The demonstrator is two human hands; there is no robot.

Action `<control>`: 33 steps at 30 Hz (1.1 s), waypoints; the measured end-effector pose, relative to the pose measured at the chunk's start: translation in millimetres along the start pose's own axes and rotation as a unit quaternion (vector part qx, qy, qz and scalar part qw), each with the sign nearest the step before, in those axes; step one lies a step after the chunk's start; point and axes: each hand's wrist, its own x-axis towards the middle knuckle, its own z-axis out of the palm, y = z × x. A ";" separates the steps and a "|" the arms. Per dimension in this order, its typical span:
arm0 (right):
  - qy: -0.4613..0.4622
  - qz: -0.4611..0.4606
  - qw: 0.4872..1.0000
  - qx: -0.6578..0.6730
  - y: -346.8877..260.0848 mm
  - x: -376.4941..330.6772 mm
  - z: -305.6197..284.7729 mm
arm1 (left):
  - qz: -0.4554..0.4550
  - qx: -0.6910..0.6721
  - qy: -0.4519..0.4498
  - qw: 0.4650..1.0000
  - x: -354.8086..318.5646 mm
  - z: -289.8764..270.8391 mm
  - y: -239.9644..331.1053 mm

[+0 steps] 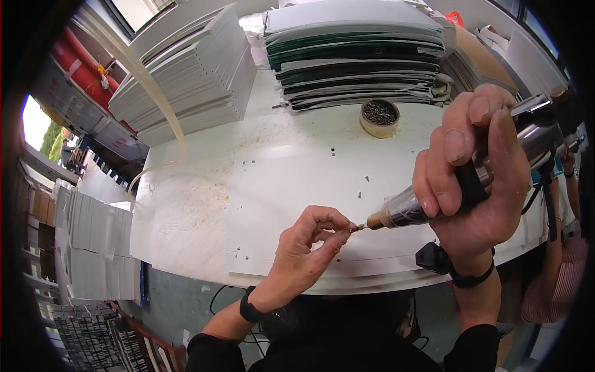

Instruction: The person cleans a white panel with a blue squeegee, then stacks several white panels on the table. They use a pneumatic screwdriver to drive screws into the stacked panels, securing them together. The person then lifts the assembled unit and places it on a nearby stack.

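Note:
My right hand (480, 180) is wrapped round a silver power screwdriver (406, 206) with a brass-coloured nose, which points down to the left. At its bit tip, the thumb and index finger of my left hand (310, 248) pinch a small screw (355, 229). Both hands are over a white panel (291, 198) that lies on the worktable and has small holes or screws near its edges. Two loose screws, one of them a small screw (359, 195), rest on the panel. Beyond them stands a round tub (379, 131) filled with screws.
Stacked white panels (186, 87) stand at the back left, beside a tall pile of boards (356, 59) with dark green layers. A clear hose (155, 93) hangs at the left. More white boards (96, 242) are stacked beyond the table's left end. Another person's arm (553, 248) shows at right.

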 end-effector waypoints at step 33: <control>-0.110 0.008 0.991 -0.080 172.9 75.5 162.2 | 0.019 0.237 0.127 0.963 -30.1 -163.0 -11.0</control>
